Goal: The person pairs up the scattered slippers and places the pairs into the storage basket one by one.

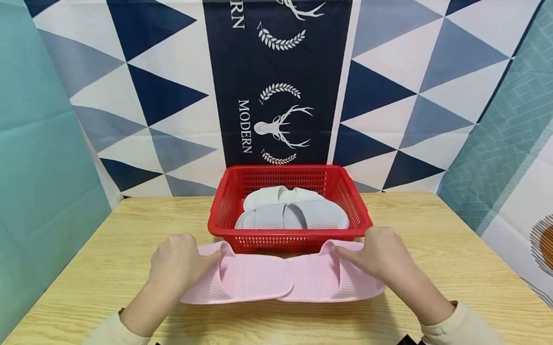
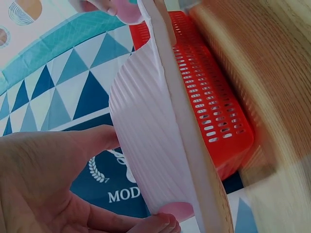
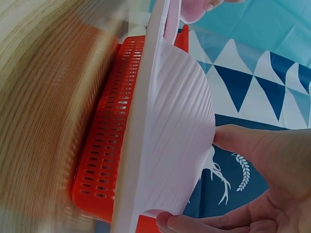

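Observation:
Two pink slippers are held up in front of the basket, their ends overlapping in the middle. My left hand (image 1: 176, 264) pinches the strap of the left pink slipper (image 1: 260, 277), thumb on one edge and fingertips on the other. On the other side, my right hand (image 1: 381, 255) grips the strap of the right pink slipper (image 1: 310, 277) the same way. Both wrist views show the ribbed straps from the side, with the soles above the table. Behind them stands a red basket (image 1: 282, 241) holding a grey slipper pair (image 1: 269, 217) and a white slipper pair (image 1: 263, 197).
The basket stands near the back edge of the wooden table (image 1: 160, 213). A patterned cloth (image 1: 281, 88) with triangles and deer heads hangs behind it. Teal cloth (image 1: 30, 152) covers the left side.

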Demonstrator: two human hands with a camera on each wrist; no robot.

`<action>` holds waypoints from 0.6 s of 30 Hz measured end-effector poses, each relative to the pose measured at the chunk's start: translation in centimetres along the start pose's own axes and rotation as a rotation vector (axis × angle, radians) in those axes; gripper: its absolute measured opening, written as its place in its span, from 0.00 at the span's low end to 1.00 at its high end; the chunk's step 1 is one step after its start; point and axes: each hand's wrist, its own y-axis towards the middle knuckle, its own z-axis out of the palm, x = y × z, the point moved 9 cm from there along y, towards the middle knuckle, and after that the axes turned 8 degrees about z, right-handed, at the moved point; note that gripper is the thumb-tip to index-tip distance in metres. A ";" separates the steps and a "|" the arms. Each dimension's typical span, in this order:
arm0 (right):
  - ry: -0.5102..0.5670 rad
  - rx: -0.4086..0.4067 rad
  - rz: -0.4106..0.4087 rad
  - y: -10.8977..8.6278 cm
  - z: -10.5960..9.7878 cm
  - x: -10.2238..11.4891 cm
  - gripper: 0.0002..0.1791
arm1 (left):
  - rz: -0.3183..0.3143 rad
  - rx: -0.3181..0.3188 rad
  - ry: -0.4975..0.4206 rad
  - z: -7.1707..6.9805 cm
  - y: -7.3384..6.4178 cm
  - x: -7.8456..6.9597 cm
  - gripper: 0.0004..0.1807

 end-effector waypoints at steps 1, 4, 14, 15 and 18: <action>0.004 0.002 0.002 0.0 0.0 0.0 0.29 | 0.002 -0.002 0.000 0.0 0.0 0.0 0.32; 0.015 0.005 -0.001 -0.2 0.1 0.1 0.27 | 0.008 -0.007 0.000 0.0 -0.1 -0.2 0.33; -0.004 0.014 -0.001 -0.3 0.2 0.7 0.30 | 0.028 -0.012 -0.004 0.0 -0.1 -0.8 0.33; -0.007 0.014 -0.002 -0.4 0.2 0.7 0.30 | 0.029 -0.013 -0.004 0.0 -0.1 -0.8 0.33; -0.010 0.014 -0.006 -0.4 0.2 0.9 0.29 | 0.029 -0.007 -0.007 0.0 -0.1 -0.9 0.32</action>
